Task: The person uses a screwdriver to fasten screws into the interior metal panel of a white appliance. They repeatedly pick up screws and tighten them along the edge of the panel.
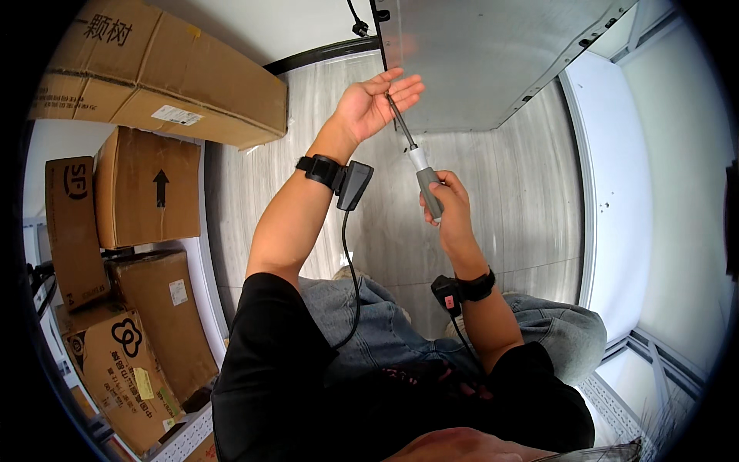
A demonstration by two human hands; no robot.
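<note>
My right hand [450, 202] is wrapped round the handle of a screwdriver [429, 191] with a grey grip, a white collar and a long metal shaft. The shaft points up and left, and its tip lies over the palm of my left hand [377, 104]. That hand is turned palm up with its fingers stretched out; whether a small part lies at the tip is too small to tell. Just beyond my left fingers stands a large grey metal panel [477, 61] with dark fittings along its edges.
Cardboard boxes stand at the left, among them a long box [208, 85] and a box with an arrow [158, 189]. A white ledge [612, 200] with small specks runs along the right. Light grey flooring [523, 208] spreads below. A black cable [346, 254] hangs from my left wrist device.
</note>
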